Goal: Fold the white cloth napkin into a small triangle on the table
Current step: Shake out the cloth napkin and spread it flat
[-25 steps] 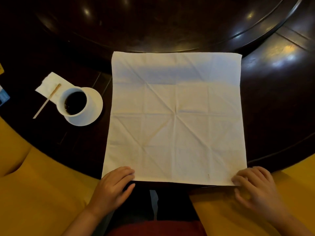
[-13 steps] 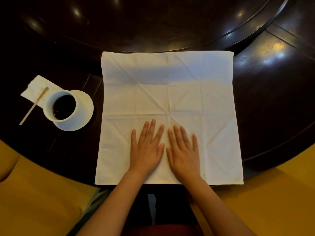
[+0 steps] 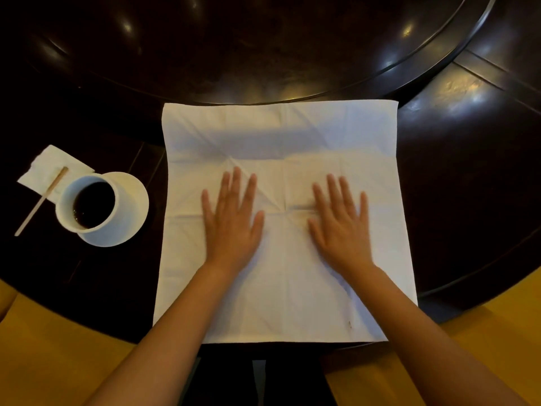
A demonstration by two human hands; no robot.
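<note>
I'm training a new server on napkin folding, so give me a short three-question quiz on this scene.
1. True or false: the white cloth napkin is already folded into a triangle.
2. How do the left hand and right hand lie on the cloth?
3. What stands left of the napkin: A) a cup of dark drink on a saucer, B) a wine glass, C) a plate of food?

Key: 1. False, it lies spread open as a square. 2. Flat, fingers straight, palms down, apart from each other. 3. A.

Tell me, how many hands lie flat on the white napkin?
2: the left hand left of the white napkin centre, the right hand right of it.
</note>
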